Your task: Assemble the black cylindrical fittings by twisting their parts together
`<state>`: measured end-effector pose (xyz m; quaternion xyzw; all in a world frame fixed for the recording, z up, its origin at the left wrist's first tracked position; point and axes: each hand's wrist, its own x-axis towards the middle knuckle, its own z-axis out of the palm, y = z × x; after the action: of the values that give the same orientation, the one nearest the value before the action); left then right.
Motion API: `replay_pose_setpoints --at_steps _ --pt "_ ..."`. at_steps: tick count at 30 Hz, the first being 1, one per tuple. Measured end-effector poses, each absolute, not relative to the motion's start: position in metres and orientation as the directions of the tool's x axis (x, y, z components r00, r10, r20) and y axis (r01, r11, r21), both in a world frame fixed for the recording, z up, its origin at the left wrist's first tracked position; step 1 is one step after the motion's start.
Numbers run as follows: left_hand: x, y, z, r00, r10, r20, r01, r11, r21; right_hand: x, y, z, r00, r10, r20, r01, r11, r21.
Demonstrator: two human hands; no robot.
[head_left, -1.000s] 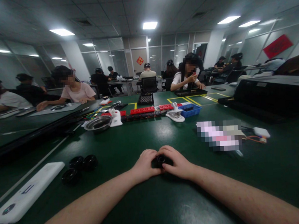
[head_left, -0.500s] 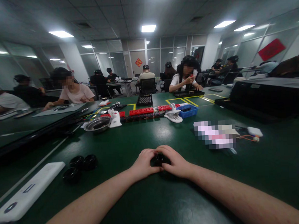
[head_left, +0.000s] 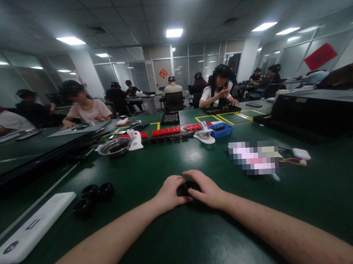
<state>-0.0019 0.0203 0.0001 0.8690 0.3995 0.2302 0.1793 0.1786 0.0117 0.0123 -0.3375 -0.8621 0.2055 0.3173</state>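
At the middle of the green table, both my hands surround a small glossy black round part [head_left: 190, 186]. My left hand [head_left: 170, 192] curls around its left side, thumb in front and fingers behind. From the right, my right hand [head_left: 207, 190] grips it, the thumb lying across its near side and the index finger stretched over its far side. Much of the part is covered by my fingers. Several similar black ring-shaped parts [head_left: 89, 191] stand in a cluster on the table to the left, apart from my hands.
A long white device [head_left: 36, 226] lies at left. Farther back are a metal bowl [head_left: 114, 147], white clamp stands [head_left: 205, 134], red blocks [head_left: 166, 131] and a blue tray [head_left: 223, 130]. A black case [head_left: 317, 116] stands at right. Other people sit across the table.
My right hand's fingers have opened slightly and its index finger has come away from my left fingers. The thumb has shifted left over the black part. My left hand is nearly still.
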Motion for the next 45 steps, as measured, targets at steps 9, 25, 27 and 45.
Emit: replay_pose_setpoints --at_steps 9,25,27,45 --pt "-0.0013 0.0199 0.0009 0.580 0.780 0.236 0.621 -0.611 0.491 0.1778 0.0134 0.0127 -0.639 0.662 0.391 0.405 0.722 -0.560" --pt "-0.0031 0.0228 -0.0045 0.584 0.769 0.261 0.613 -0.628 0.480 0.1779 0.0137 0.0114 -0.570 0.718 0.399 0.432 0.675 -0.598" --pt "-0.0026 0.0221 -0.0030 0.593 0.760 0.265 0.602 -0.637 0.482 0.1775 0.0143 0.0102 -0.504 0.773 0.385 0.506 0.626 -0.594" --pt "-0.0024 0.0209 0.0001 0.595 0.761 0.258 0.608 -0.636 0.475 0.1780 0.0156 0.0116 -0.580 0.705 0.408 0.415 0.687 -0.596"
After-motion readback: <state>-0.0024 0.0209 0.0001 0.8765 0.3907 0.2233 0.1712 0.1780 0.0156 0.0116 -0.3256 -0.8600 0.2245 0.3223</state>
